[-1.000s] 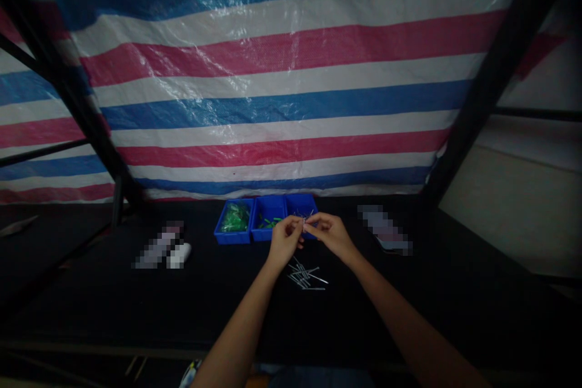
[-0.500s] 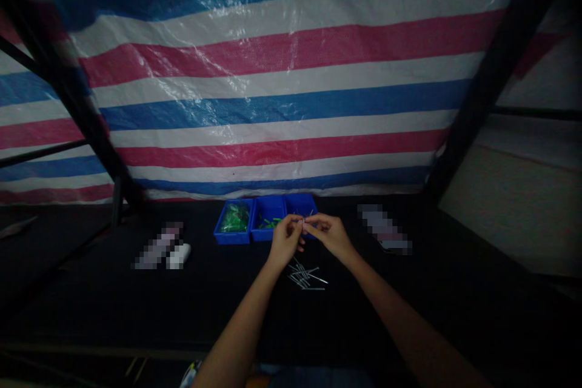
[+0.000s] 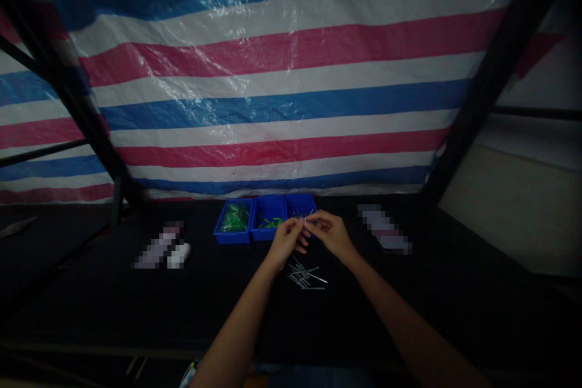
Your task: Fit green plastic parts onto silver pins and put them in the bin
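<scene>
My left hand and my right hand meet at the fingertips in front of the right blue bin. Both are pinched around something too small to make out. Thin metallic pieces show in that bin behind my fingers. Below my hands, a loose pile of thin metal rods lies on the black table. The middle blue bin holds several small green pieces. In the left blue bin lies a clear bag with green contents.
On the left are a blurred flat object and a white rounded object. Another blurred flat object lies on the right. A striped sheet hangs behind the table, between dark frame posts.
My fingers have shifted slightly, and the fingers of my left hand sit a little lower. The bins and the rods stay where they were.
</scene>
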`<state>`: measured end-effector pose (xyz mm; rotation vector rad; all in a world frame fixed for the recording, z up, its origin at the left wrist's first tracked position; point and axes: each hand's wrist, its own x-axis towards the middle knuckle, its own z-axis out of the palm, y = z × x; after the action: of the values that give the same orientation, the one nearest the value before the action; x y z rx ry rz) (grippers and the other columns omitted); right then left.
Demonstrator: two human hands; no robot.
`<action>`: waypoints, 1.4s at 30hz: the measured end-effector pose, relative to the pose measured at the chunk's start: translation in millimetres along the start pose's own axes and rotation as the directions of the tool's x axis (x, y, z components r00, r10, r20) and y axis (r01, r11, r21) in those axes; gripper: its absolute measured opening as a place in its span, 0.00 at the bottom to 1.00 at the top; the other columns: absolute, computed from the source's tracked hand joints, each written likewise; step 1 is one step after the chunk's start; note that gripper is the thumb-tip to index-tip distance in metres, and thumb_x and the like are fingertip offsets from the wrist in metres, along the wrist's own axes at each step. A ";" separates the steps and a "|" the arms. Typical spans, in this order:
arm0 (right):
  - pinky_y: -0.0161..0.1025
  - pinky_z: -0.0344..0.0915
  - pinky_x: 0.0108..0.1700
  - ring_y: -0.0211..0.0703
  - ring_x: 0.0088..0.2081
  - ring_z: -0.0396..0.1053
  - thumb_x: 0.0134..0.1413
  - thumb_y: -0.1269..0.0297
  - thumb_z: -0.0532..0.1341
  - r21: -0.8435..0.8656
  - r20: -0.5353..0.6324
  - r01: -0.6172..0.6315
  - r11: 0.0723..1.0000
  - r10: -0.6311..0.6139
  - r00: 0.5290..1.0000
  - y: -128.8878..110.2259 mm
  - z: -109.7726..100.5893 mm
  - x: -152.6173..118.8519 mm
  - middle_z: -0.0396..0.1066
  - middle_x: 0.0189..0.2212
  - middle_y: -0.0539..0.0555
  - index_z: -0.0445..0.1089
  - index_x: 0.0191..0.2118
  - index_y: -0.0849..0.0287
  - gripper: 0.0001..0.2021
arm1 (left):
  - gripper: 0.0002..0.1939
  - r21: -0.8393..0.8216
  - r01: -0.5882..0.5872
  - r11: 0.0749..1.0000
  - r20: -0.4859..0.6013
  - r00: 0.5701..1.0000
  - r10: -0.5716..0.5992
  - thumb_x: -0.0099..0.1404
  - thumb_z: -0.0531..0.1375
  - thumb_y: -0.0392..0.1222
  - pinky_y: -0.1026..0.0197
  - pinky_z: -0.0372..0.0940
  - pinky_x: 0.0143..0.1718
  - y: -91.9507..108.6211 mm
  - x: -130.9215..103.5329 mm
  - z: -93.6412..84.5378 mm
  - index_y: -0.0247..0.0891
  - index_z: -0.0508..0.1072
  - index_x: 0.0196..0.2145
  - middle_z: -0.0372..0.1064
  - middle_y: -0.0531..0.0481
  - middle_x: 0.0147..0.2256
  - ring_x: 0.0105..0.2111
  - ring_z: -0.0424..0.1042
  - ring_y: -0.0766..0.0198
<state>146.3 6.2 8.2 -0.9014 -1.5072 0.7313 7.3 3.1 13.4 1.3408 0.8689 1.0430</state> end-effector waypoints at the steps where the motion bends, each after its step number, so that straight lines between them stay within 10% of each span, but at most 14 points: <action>1: 0.31 0.51 0.19 0.31 0.18 0.55 0.43 0.56 0.62 -0.003 0.001 0.000 1.000 0.000 1.000 -0.9 -0.1 -0.3 0.66 0.24 0.51 0.71 0.29 0.60 0.12 | 0.21 -0.005 -0.002 1.000 -0.009 1.000 0.002 0.54 0.57 0.56 0.71 0.62 0.16 0.5 0.0 -0.3 0.34 0.64 0.33 0.64 0.51 0.27 0.20 0.63 0.73; 17: 0.31 0.50 0.19 0.31 0.17 0.54 0.42 0.56 0.63 -0.024 0.032 -0.029 0.999 0.030 0.999 -2.5 0.9 -2.9 0.66 0.21 0.50 0.72 0.31 0.60 0.12 | 0.21 -0.077 -0.014 0.997 -0.091 0.996 0.007 0.49 0.61 0.55 0.72 0.61 0.16 3.9 -0.5 -1.3 0.35 0.64 0.31 0.63 0.53 0.25 0.19 0.62 0.74; 28: 0.33 0.49 0.19 0.32 0.17 0.52 0.46 0.55 0.59 -0.215 -0.151 -0.012 0.976 -0.021 0.988 6.0 -12.4 3.1 0.62 0.19 0.49 0.73 0.33 0.61 0.15 | 0.18 0.038 -0.054 0.998 -0.115 0.992 0.058 0.53 0.57 0.55 0.69 0.61 0.16 1.6 1.7 -1.9 0.35 0.64 0.32 0.63 0.54 0.24 0.18 0.61 0.73; 36: 0.34 0.54 0.24 0.36 0.21 0.60 0.50 0.56 0.56 -0.555 -0.145 -0.041 0.831 -0.048 0.988 14.0 -18.5 2.2 0.62 0.21 0.50 0.73 0.34 0.56 0.12 | 0.12 0.578 -0.413 0.704 0.410 0.893 0.187 0.50 0.61 0.38 0.65 0.61 0.30 -3.0 -17.0 8.3 0.38 0.71 0.35 0.69 0.51 0.29 0.27 0.66 0.66; 42: 0.34 0.54 0.25 0.37 0.22 0.61 0.51 0.54 0.55 -0.583 -0.124 -0.066 0.809 -0.008 0.992 16.4 -19.5 3.1 0.64 0.22 0.50 0.73 0.38 0.56 0.15 | 0.16 0.628 -0.446 0.637 0.506 0.856 0.101 0.46 0.60 0.33 0.66 0.60 0.29 -5.2 -16.4 6.8 0.37 0.71 0.37 0.69 0.50 0.31 0.29 0.67 0.65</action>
<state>167.7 16.3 -1.7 -1.4088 -1.6394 0.2061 8.9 -14.3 7.4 2.3656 0.7667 0.5580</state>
